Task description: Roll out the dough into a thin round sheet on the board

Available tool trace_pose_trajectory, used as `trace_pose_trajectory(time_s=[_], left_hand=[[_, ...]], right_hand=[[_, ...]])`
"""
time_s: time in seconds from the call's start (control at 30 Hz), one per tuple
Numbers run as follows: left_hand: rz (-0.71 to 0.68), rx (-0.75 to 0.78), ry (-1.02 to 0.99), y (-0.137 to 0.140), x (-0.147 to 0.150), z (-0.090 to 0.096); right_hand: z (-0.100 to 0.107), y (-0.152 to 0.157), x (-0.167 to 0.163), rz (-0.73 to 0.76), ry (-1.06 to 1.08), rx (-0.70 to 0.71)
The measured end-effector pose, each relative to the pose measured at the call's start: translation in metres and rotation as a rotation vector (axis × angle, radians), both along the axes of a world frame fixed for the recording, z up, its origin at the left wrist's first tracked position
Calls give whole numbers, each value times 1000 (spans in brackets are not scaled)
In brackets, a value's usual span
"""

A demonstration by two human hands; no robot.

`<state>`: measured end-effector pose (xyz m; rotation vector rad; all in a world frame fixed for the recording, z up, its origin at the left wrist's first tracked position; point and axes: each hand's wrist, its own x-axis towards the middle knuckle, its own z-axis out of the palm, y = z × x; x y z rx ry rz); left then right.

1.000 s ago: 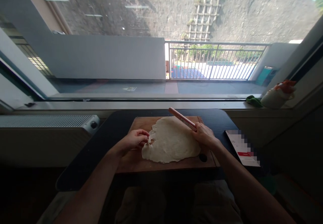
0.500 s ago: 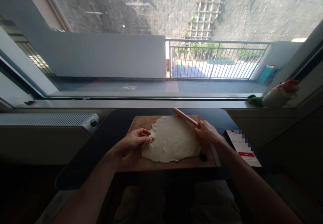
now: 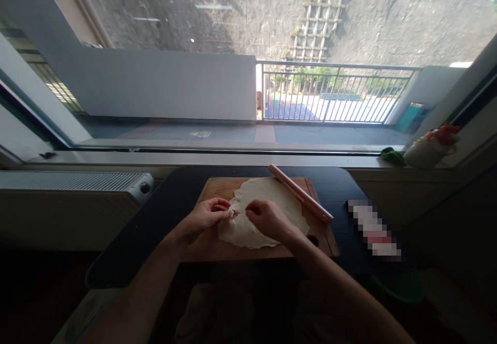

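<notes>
A wide, thin sheet of dough (image 3: 258, 235) lies flat on the wooden cutting board (image 3: 221, 183), its left edge ragged, with a small tear. My left hand (image 3: 207, 213) pinches that edge, and a bit of dough is raised at the fingertips. Above the middle of the sheet is my right hand (image 3: 267, 219), its fingers curled together; whatever may be in them is hidden. A pinkish rolling pin (image 3: 301, 194) rests slantwise along the right side of the board, touched by neither hand.
The board sits on a dark table (image 3: 155, 230) below a window. To the right lies a phone (image 3: 375, 230), its screen blurred. A radiator (image 3: 77, 183) stands at left. A white pitcher (image 3: 425, 150) and a green item (image 3: 393, 154) are on the sill.
My right hand has let go of the rolling pin and moved left over the dough. The pin now lies on the board's right side. My left hand stays at the dough's edge.
</notes>
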<state>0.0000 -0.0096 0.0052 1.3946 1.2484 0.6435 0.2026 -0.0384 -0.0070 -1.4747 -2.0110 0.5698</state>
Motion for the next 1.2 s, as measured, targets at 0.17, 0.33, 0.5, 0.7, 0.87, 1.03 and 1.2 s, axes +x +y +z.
trace_pose_trajectory(time_s=[0.17,0.33,0.5,0.7,0.87,1.03,1.2], left_hand=[[13,0,-31,-4,-3,4],[-3,-48,-60,-5,-10,1],[-72,31,92,-1,-12,-14],[-46,102,99,0,-10,-21],[-78,45,53,0,-10,-18],[-57,57,75,2,-10,-20],[-38,100,105,5,-8,-21]], right_hand=[[-22,20,-39,34,196,-209],[-21,25,-38,108,441,-341],[-19,23,-36,123,604,-449],[-25,28,-37,102,642,-503],[-25,30,-40,83,631,-457],[-25,28,-39,147,679,-448],[-26,31,-39,169,602,-367]])
